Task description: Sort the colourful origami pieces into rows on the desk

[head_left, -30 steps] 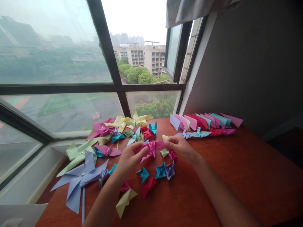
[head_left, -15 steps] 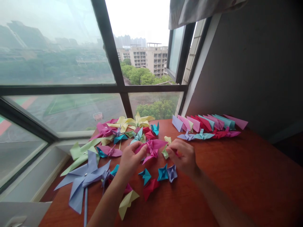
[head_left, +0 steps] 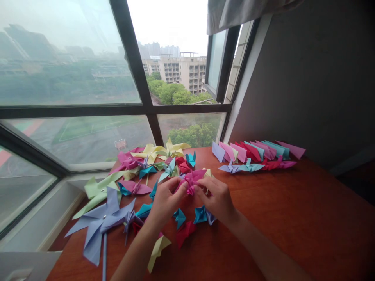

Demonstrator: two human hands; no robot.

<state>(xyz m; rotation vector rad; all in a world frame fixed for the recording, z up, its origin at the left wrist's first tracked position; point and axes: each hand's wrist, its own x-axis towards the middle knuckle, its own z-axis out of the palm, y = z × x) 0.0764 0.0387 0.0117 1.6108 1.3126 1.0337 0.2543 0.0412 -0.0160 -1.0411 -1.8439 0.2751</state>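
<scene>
A magenta folded paper piece [head_left: 191,179] is held up between both hands above the middle of the table. My left hand [head_left: 168,195] pinches its left side. My right hand [head_left: 216,197] has its thumb and fingertips closed at the piece's right side. Just beneath lie a small teal paper piece [head_left: 200,214], another teal one [head_left: 179,217] and a red one [head_left: 185,233]. A lavender piece beside them is partly hidden by my right hand.
A lavender pinwheel [head_left: 104,222] lies at the left, near green, yellow and magenta ones. Folded paper cranes [head_left: 251,166] and upright paper pieces [head_left: 271,150] line the back right of the brown table [head_left: 278,218]. Windows stand behind.
My right hand has moved left and closed on the magenta piece, which has risen slightly and turned. My left hand has shifted a little to the right. The view has shifted slightly.
</scene>
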